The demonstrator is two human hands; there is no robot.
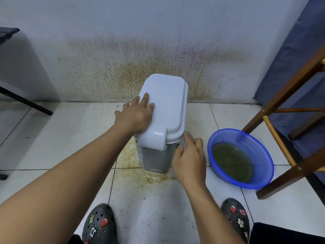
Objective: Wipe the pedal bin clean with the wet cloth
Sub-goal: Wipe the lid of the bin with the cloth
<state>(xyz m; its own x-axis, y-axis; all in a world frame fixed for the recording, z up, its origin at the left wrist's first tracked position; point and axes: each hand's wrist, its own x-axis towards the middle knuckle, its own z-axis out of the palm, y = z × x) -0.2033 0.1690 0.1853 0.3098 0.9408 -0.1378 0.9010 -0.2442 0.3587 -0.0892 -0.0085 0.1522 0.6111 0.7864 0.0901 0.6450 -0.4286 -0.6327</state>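
Now the left hand (135,115) lies flat, fingers straight, on the lid of the pedal bin (168,106) at centre frame. The right hand (190,159) curls round the grey wet cloth (183,140), pressing it to the bin's right side, near the blue basin (246,138).

No writing, label, brand or number is readable on the pedal bin (167,106) or blue basin (255,143); the clog charms (104,222) show only small pictures.
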